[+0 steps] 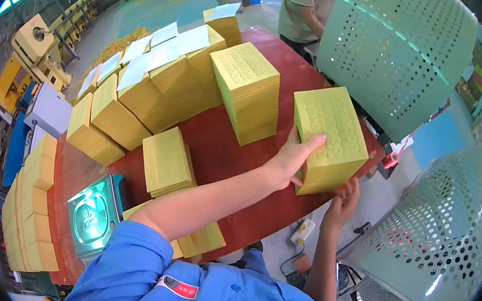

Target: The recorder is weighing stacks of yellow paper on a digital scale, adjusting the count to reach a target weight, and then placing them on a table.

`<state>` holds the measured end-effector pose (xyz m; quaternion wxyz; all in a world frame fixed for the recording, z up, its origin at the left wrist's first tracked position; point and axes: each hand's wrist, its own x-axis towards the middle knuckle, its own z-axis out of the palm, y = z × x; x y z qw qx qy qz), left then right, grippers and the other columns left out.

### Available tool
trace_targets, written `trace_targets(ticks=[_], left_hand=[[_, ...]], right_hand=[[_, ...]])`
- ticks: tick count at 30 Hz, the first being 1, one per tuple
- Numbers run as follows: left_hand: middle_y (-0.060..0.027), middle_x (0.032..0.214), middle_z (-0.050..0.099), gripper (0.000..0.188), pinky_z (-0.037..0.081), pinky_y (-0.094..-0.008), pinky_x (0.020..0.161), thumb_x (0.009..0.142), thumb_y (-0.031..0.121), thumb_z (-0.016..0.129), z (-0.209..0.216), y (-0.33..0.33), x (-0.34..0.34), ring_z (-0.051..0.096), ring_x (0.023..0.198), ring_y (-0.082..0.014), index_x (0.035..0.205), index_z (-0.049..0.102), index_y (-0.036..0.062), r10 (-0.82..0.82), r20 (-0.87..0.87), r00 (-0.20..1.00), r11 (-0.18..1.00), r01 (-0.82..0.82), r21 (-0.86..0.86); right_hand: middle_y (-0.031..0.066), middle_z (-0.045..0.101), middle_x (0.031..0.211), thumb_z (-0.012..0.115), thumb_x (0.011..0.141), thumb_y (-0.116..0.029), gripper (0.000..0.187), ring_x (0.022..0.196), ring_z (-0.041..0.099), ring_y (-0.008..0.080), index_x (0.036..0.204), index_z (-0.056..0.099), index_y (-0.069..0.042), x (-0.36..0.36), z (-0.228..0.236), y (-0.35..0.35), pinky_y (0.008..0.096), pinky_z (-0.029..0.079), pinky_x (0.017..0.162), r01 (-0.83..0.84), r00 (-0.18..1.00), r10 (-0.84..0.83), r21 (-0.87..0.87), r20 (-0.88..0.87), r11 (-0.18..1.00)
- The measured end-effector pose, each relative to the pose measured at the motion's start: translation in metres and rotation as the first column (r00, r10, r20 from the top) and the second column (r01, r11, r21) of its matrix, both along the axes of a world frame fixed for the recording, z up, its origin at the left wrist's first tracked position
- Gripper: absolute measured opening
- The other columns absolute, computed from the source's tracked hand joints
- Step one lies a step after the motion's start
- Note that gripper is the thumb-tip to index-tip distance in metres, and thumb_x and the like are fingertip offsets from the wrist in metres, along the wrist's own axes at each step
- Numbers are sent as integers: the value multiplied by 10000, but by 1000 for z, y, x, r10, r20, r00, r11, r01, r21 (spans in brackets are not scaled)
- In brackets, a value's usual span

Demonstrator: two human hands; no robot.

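A tall stack of yellow embossed paper [340, 117] stands at the right end of the dark red table [241, 204]. My left hand [294, 159] grips its left side, the thumb lying over the top sheet and the fingers down along the edge, partly hidden. Low at the near right corner of the same stack, my right hand [343, 202] presses with curled fingers. Another tall yellow paper stack [244, 94] stands just to the left, apart from my hands. Beneath my left forearm lies a lower paper stack [165, 160].
Several paper stacks [164, 94], some topped with white sheets [165, 56], line the far left of the table. A scale with a shiny metal pan [92, 217] sits at the near left. Perforated metal guards [395, 49] rise at the right. Beyond the table is another person [304, 12].
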<state>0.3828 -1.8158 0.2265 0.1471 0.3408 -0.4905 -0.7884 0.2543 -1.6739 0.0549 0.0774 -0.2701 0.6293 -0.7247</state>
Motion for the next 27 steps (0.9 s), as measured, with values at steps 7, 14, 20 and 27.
trace_targets(ticks=[7,14,20,27], left_hand=[[-148,1405,391,702,499,-571,886,909,534,571,-19,-6,49,439,1286,-337,1416,365,95,290,-44,956,955,-292,-58],[-180,1467,363,716,432,-625,969,971,541,445,-64,-121,132,387,1340,-378,1499,273,89,736,134,663,676,-731,-96],[-96,1609,110,779,254,-729,1038,965,658,324,-92,-166,112,243,1428,-370,1556,133,190,582,48,812,792,-579,193],[-107,1577,234,793,249,-711,1017,937,737,209,-57,-153,31,269,1416,-368,1540,189,222,538,105,837,826,-547,134]], right_hand=[[127,469,1390,638,800,45,773,1221,495,239,1491,307,-54,9,19,-13,346,387,1049,-56,997,66,197,-44,979],[122,523,1314,651,803,60,751,1153,528,230,1471,338,-80,-13,28,-94,334,426,994,-89,995,95,125,-43,988],[74,558,1256,672,789,58,756,1045,564,198,1456,368,-126,-47,9,-185,312,468,896,-243,966,249,97,-62,965],[123,501,1392,699,808,-6,770,1270,493,263,1476,332,-118,-75,5,-242,364,413,1043,-340,933,357,241,-33,909]])
